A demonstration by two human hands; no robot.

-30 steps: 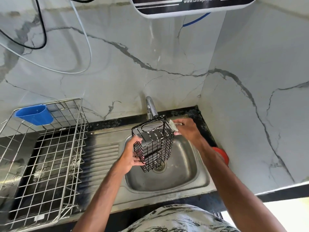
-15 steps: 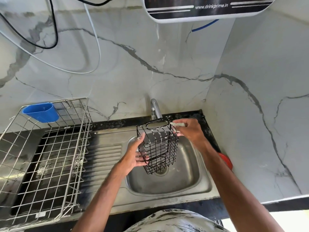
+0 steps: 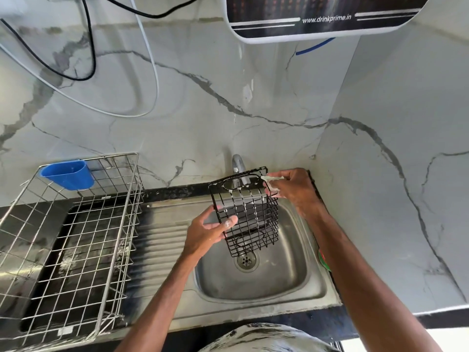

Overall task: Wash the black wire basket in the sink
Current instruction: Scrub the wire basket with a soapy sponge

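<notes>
Head view, looking down our own arms. Closest to us is the front rim of the steel sink [image 3: 253,309], and the bowl has nothing sitting in it that we can see, just the drain [image 3: 246,260] in the middle. Held up over that drain, not resting on anything, is the black wire basket [image 3: 250,214]. It's tipped so one broad side faces us and the end with the handle cut-out points up toward the tap [image 3: 238,164].

Our left hand [image 3: 206,231] has it by the lower left edge, fingers [image 3: 218,237] curled round the wires and thumb laid on the front face. Our right hand [image 3: 295,190] is at the top right corner, with its fingers pinched narrow on a small pale soapy scrubber [image 3: 272,178] that touches the basket's rim.

Progress-wise, we'd say we're mid-soaping. Little white suds [image 3: 243,196] dot the upper wires, the lower rows look barer, and the far sides we honestly can't judge from here. We can't make out any water coming from the tap, so the whole rinse looks like it's ahead of us, plus a shake-off.

Off to the left on the tabletop [image 3: 177,192] stands a steel dish rack [image 3: 76,237] with a blue cup [image 3: 67,174] hooked on its back corner, probably where the basket ends up. Behind it all is the marble wall [image 3: 203,110], with a water purifier [image 3: 317,19] hanging up top
</notes>
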